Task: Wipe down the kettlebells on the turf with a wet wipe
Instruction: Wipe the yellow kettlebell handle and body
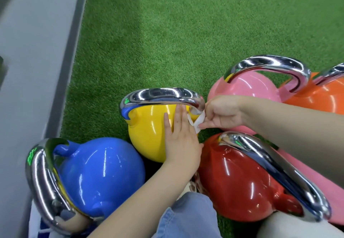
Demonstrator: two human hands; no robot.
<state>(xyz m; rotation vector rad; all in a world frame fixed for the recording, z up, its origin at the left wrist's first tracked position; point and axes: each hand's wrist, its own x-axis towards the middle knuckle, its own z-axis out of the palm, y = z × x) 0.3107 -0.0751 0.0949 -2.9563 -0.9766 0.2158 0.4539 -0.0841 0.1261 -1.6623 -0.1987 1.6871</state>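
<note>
From the head camera: five glossy kettlebells with chrome handles crowd together on the green artificial turf (167, 33), beside a grey raised ledge (37, 70). The person's left hand (179, 141) lies flat on the round yellow kettlebell (147, 135), fingers (176, 118) straight and pressing its shell to steady it. The right hand (223, 113) pinches a small crumpled white wet wipe (195, 122) at the foot of the yellow bell's curved chrome handle (160, 96), where the metal meets the body. The blue kettlebell (100, 174) sits near left, the red kettlebell (236, 180) near right on a pink mat (331, 187), the pink kettlebell (247, 87) and orange kettlebell (320, 96) behind.

The step in hand looks like wiping the handle joint. Doing it well likely means spreading the bunched wipe wider, wrapping it round the chrome and drawing it along the whole arch, while the flat hand holds the bell from rolling against its neighbours.
</note>
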